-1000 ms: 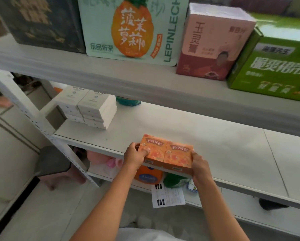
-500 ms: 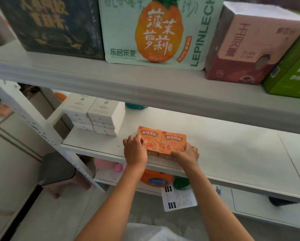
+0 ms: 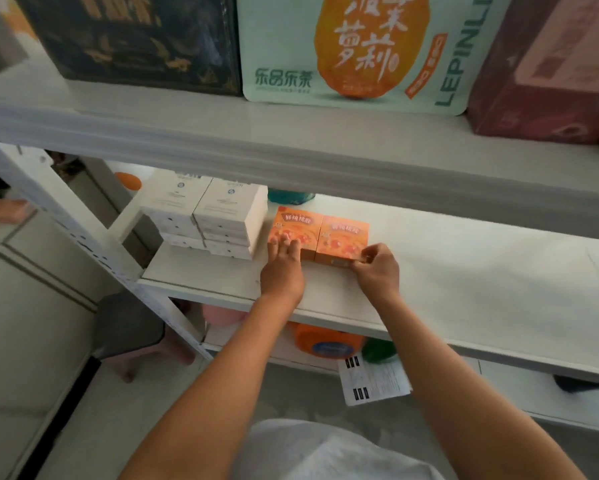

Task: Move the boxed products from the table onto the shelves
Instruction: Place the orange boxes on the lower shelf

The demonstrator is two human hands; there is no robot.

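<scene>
Orange boxes (image 3: 320, 237) look light and stiff; left hand (image 3: 281, 268) rests flat-fingered, right hand (image 3: 374, 266) pinches the front corner, good spot.

Two orange boxes (image 3: 320, 235) of printed cardboard with a faint sheen sit on a smooth, matt white shelf board (image 3: 464, 271), beside stacked matt white cartons (image 3: 204, 216), beneath a glossy pineapple-print pack (image 3: 353, 50) and above a sheet of printed paper (image 3: 374, 381).
</scene>
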